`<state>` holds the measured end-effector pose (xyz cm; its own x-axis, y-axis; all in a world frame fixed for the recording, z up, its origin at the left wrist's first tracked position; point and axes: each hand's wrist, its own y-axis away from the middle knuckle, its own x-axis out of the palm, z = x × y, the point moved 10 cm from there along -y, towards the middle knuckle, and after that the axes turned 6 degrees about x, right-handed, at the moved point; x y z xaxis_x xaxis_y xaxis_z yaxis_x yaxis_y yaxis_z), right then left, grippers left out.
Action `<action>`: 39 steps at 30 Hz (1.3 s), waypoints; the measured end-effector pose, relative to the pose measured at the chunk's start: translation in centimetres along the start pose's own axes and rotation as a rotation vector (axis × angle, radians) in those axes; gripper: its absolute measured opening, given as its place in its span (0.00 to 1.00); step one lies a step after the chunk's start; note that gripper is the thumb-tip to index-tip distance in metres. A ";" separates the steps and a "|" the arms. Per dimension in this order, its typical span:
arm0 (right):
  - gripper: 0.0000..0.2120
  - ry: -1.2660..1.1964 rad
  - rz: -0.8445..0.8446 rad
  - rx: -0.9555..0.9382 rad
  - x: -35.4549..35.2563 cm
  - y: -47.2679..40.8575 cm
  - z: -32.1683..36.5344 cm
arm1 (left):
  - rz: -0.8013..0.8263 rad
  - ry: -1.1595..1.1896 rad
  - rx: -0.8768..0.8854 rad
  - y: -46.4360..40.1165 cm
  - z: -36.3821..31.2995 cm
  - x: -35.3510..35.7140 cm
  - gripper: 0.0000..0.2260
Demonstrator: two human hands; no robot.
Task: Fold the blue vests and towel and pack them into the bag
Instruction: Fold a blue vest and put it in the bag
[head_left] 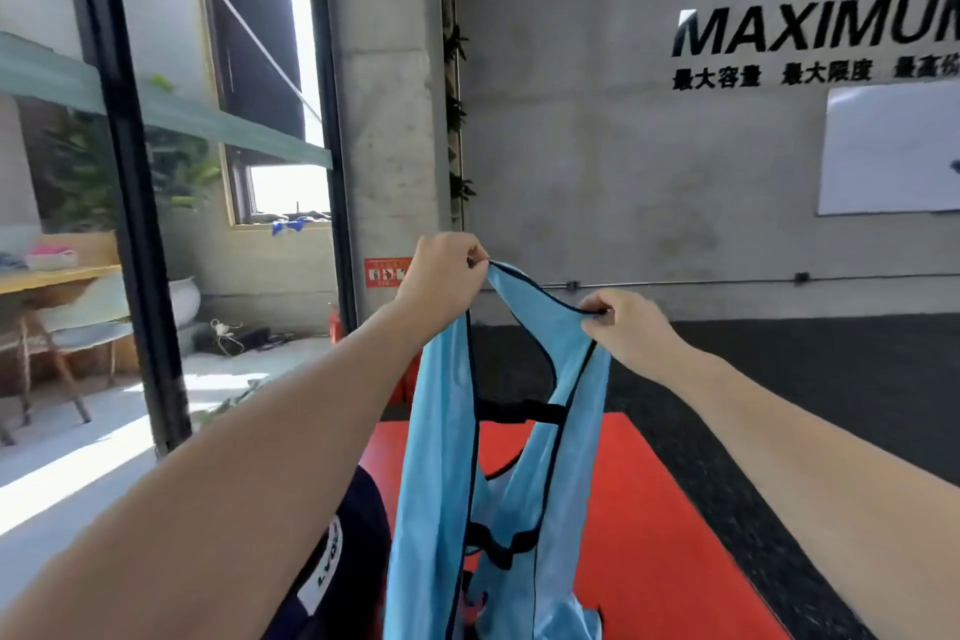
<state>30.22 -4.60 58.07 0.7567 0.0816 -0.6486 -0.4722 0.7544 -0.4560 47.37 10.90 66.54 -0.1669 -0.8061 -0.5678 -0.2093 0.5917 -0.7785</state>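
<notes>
A light blue vest with dark trim and black straps hangs in front of me, held up by its shoulder straps. My left hand pinches the left strap at the top. My right hand pinches the right strap a little lower. The vest dangles over an orange-red mat. A dark navy bag with a white label lies at the mat's left edge, partly hidden by my left forearm and the vest. No towel is in sight.
A concrete wall with black lettering and a whiteboard stands ahead. Black rubber flooring surrounds the mat. To the left, a glass partition with a black frame, a wooden table and a chair behind it.
</notes>
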 end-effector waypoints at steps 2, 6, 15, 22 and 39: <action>0.18 0.029 0.080 0.043 3.8 -1.1 -3.9 | 0.102 -0.021 -0.006 0.6 1.5 5.3 0.08; 0.25 0.047 0.138 0.147 9.5 -1.8 -11.7 | 0.316 0.041 -0.059 2.2 4.3 16.1 0.11; 0.16 -0.025 0.299 0.332 19.0 6.0 -20.4 | 0.703 0.106 -0.133 14.0 8.2 26.4 0.18; 0.09 -0.089 0.447 0.238 25.0 16.3 -16.7 | 0.637 0.158 -0.438 29.3 13.4 21.5 0.13; 0.08 0.215 0.626 -0.281 35.2 22.7 -9.0 | 0.824 0.054 -0.432 42.5 17.3 18.5 0.20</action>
<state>42.05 9.58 19.42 0.2135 0.2926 -0.9321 -0.9091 0.4089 -0.0799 52.09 20.93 18.28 -0.4642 -0.1349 -0.8754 -0.3434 0.9385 0.0375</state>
